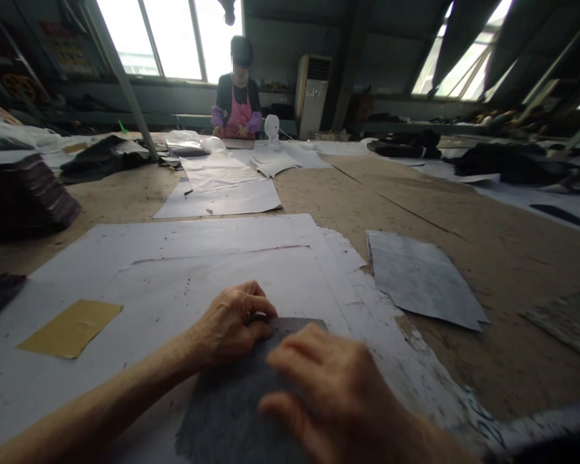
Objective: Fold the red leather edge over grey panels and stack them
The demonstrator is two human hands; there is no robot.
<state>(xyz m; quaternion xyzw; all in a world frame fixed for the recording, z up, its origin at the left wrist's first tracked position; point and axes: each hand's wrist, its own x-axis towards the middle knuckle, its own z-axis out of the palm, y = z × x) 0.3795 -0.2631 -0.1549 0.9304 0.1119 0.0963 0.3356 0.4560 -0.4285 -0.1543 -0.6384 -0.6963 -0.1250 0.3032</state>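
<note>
At bottom centre, the grey cloth (222, 406) lies on white paper (145, 293), probably keeping it off the bare table (406, 187). My left hand (234, 322) curls at its top edge, seemingly steadying it; I cannot tell if it pinches. My blurred right hand (336, 393) spreads half open over it, contact unclear.

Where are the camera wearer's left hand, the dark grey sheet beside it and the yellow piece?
Left hand (232, 322), head view: its back.
Dark grey sheet (229, 412), head view: uncovered lower part.
Yellow piece (72, 328), head view: middle of its surface.
</note>
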